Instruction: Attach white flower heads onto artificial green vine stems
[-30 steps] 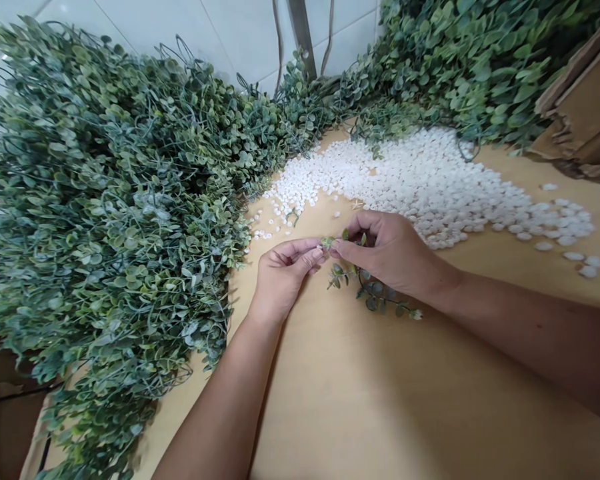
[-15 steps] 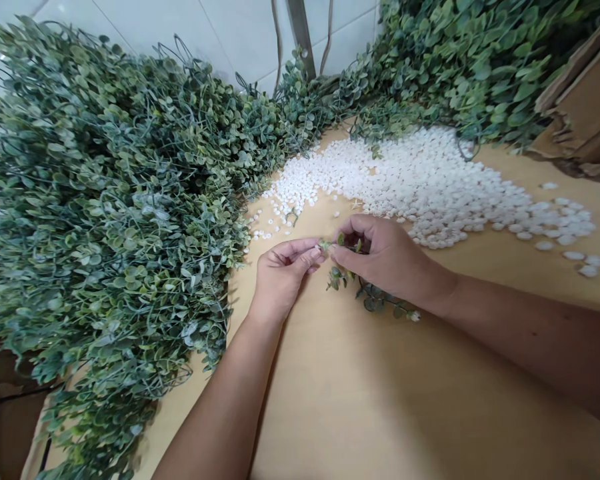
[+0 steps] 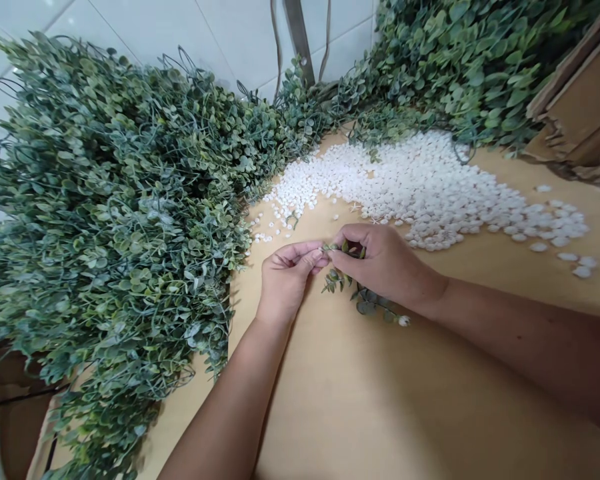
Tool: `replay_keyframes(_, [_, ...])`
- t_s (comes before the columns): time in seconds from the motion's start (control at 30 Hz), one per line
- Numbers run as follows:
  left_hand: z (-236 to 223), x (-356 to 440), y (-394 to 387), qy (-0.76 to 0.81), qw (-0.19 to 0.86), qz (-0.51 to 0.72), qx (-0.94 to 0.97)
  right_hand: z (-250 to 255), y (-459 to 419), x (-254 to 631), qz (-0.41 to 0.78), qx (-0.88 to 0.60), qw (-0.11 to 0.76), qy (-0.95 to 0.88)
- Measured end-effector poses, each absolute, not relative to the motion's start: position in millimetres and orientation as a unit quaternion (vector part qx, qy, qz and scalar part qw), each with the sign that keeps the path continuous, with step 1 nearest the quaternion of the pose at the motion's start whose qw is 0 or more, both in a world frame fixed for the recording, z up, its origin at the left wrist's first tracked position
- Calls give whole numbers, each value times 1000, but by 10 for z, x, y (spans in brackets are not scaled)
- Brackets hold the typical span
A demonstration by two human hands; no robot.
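Observation:
My right hand (image 3: 380, 263) pinches a small sprig of artificial leaves (image 3: 367, 307) between thumb and fingers, above the tabletop. The sprig's lower branch hangs out below my palm and bears a little white flower (image 3: 404, 321) at its end. Just left of it, my left hand (image 3: 290, 270) is closed in a pinch at the sprig's tip. Something small and whitish shows between those fingertips, too small to name. Beyond the hands spreads a heap of small white plastic pieces (image 3: 415, 180), like flower heads, with smaller bits at its left end.
A big pile of artificial greenery (image 3: 120, 213) covers the left of the wooden table (image 3: 340, 407). More greenery (image 3: 460, 67) lies at the back right, beside a torn cardboard box (image 3: 580, 100). A tiled wall (image 3: 180, 27) and a metal post (image 3: 299, 40) stand behind.
Both hands stay together at the sprig's tip with nearly the same grip. The whole view has shifted slightly, and the sprig's hanging end sits a little further left and lower.

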State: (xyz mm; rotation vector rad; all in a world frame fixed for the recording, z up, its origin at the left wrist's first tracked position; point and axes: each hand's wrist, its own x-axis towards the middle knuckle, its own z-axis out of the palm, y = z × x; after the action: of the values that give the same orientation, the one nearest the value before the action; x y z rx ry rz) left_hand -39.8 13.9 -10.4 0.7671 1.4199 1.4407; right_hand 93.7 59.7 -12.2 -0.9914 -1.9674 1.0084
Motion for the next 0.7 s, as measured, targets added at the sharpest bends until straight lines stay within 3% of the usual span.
replay_keyframes(0.43, [-118, -310, 156, 566, 481, 597, 302, -184, 588, 878, 352, -405, 388, -750])
replay_keyframes(0.7, [-28, -416, 113, 605, 426, 542, 398, -121, 694, 950, 538, -420, 370, -630])
